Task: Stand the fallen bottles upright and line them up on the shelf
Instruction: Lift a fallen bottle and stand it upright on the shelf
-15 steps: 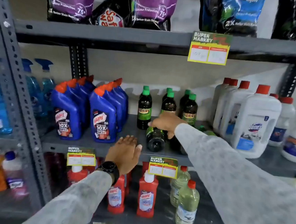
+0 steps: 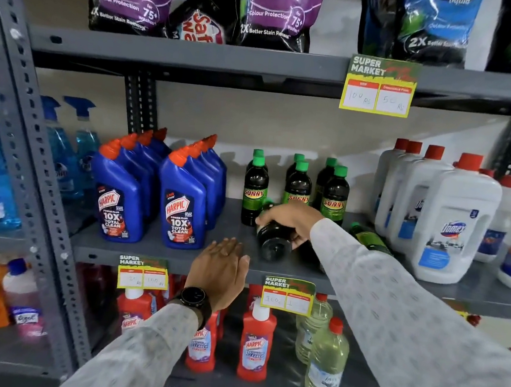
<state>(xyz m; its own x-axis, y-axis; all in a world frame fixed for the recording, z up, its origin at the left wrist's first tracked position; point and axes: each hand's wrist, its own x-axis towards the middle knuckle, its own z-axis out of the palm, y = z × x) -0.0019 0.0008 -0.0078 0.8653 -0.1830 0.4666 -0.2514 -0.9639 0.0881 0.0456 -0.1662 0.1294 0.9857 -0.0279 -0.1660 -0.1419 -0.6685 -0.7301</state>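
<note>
On the grey middle shelf [image 2: 155,247] several dark green-capped Sunny bottles [image 2: 335,194] stand upright at the back. One dark bottle [image 2: 274,240] lies on its side with its base toward me; my right hand [image 2: 292,220] is closed over its body. A second fallen bottle [image 2: 368,237] lies behind my right sleeve, partly hidden. My left hand [image 2: 220,269] hovers flat at the shelf's front edge, fingers together, holding nothing.
Blue Harpic bottles [image 2: 181,205] stand in rows to the left, white Domex jugs [image 2: 450,230] to the right. Price tags [image 2: 288,294] hang on the shelf lip. Red bottles and clear bottles fill the shelf below; pouches sit on the shelf above.
My right hand has shifted slightly along the lying bottle, staying closed on it. My left hand stays near the shelf edge.
</note>
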